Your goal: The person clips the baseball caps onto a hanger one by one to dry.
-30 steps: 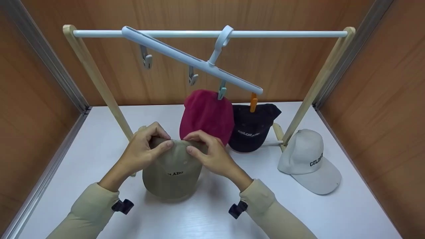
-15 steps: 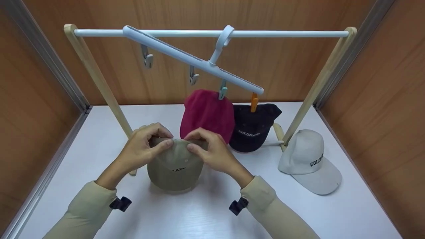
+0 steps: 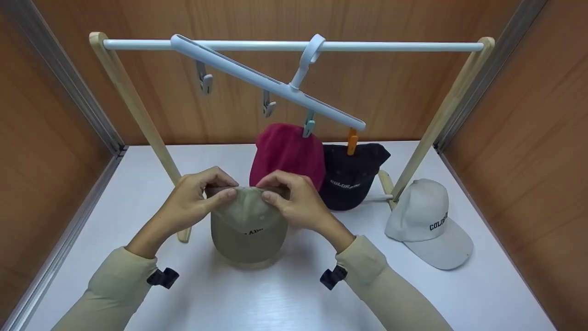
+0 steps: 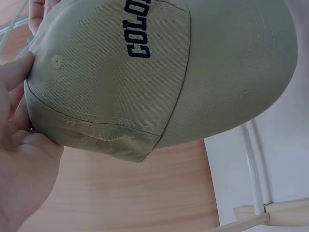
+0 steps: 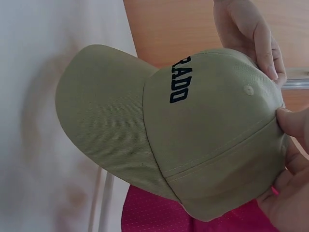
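Observation:
An olive-green baseball cap (image 3: 250, 216) with dark lettering hangs brim down between both hands, above the white tabletop. My left hand (image 3: 195, 200) pinches the crown's upper edge on the left, thumb in front and fingers behind. On the right, my right hand (image 3: 296, 200) pinches the same edge likewise. In the left wrist view the cap (image 4: 120, 72) shows its front panel and brim; in the right wrist view the brim (image 5: 106, 111) points left. Behind the hands, a pale blue hanger (image 3: 266, 82) hangs tilted, with a crimson cap (image 3: 287, 151) and a black cap (image 3: 353, 177) clipped at its lower end.
A white rail (image 3: 395, 47) on wooden legs (image 3: 138, 110) carries the hanger. Two grey clips, a left one (image 3: 206, 82) and a middle one (image 3: 268, 106), hold nothing. A pale grey cap (image 3: 422, 220) sits on the tabletop (image 3: 496, 294) at right. Wooden panels enclose the back and sides.
The olive cap has shifted slightly right and its crown edge a little upward, with both hands still pinching it. The hanger and the other caps look unchanged.

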A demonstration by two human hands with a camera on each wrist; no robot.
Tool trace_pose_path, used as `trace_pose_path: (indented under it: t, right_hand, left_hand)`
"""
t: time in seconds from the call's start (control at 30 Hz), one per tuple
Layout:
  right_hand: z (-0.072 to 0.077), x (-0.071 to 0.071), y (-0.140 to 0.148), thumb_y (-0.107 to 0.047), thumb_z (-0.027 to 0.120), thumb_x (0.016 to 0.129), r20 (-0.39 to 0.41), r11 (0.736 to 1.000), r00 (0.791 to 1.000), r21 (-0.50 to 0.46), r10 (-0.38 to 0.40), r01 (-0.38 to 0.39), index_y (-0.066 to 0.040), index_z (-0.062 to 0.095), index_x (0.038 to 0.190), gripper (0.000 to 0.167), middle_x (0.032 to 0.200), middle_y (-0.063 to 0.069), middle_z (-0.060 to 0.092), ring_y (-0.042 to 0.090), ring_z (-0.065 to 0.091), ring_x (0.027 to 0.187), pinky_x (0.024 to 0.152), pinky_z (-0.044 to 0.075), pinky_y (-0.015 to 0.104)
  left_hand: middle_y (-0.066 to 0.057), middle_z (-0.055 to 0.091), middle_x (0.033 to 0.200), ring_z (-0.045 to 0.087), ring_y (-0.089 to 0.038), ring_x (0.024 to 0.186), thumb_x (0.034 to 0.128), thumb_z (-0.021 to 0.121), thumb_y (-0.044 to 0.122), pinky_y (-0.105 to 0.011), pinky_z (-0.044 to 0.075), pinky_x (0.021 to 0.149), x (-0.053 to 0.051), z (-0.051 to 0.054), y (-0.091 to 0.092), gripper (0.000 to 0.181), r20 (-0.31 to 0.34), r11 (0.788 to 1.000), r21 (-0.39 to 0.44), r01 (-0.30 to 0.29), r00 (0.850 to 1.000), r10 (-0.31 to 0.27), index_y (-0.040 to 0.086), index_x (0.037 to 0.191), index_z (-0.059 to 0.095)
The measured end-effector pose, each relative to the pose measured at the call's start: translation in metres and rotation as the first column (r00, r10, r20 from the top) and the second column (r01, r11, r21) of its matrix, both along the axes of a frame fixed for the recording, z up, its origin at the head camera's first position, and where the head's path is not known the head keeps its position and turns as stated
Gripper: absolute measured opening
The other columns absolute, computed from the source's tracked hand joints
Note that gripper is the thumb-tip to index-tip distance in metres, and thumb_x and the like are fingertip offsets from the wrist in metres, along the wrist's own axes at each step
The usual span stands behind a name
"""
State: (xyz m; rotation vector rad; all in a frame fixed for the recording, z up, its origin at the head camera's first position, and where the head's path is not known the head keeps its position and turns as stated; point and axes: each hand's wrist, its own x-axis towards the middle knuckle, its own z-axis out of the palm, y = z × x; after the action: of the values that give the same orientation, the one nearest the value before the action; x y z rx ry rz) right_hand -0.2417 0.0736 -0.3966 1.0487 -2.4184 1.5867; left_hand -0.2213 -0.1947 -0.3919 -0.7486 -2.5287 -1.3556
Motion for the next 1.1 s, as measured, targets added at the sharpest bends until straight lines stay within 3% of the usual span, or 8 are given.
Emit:
trace_pose_path:
  t: [0.17,0.4,0.77,1.1]
  right_hand:
    - [0.009,-0.003,0.001,-0.008,0.075,0.099,-0.032,0.998,0.999,0.047,-0.036,0.038,-0.011,0.078,0.114,0.016,0.109,-0.004,0.078,0.008,0.07,0.099,0.091,0.059,0.029]
    - [0.024,-0.008,0.004,-0.008,0.075,0.1,-0.044,0.999,0.998,0.033,-0.04,0.041,-0.012,0.077,0.116,0.016,0.11,-0.004,0.078,0.009,0.07,0.098,0.091,0.06,0.028]
    - [0.037,-0.017,0.005,-0.012,0.074,0.101,-0.045,0.998,0.997,0.008,-0.068,0.068,-0.012,0.076,0.116,0.015,0.11,-0.004,0.078,0.011,0.07,0.096,0.092,0.059,0.028]
    - [0.049,-0.023,0.008,-0.014,0.076,0.1,-0.052,0.994,0.994,-0.038,-0.1,0.098,-0.013,0.077,0.114,0.014,0.107,-0.004,0.078,0.012,0.071,0.092,0.09,0.06,0.029]
  left_hand:
    - [0.006,0.077,0.1,0.069,-0.016,0.084,0.0982,0.078,0.011,-0.021,0.057,0.075,-0.002,0.007,0.004,0.012,-0.017,0.999,-0.012,-0.032,0.999,0.032,0.012,0.109,0.075]
    - [0.005,0.078,0.099,0.071,-0.014,0.085,0.0966,0.079,0.01,-0.02,0.058,0.075,-0.004,0.017,0.011,0.012,-0.073,0.997,0.017,-0.077,0.994,0.078,0.01,0.108,0.075]
    - [0.005,0.076,0.095,0.06,-0.016,0.076,0.0972,0.079,0.012,-0.017,0.049,0.066,-0.01,0.031,0.019,0.012,-0.175,0.987,0.028,-0.157,0.972,0.159,0.012,0.108,0.075]
    - [0.002,0.072,0.089,0.055,-0.017,0.073,0.0993,0.077,0.013,-0.02,0.044,0.063,-0.021,0.041,0.027,0.009,-0.199,0.982,0.06,-0.18,0.962,0.188,0.011,0.107,0.075]
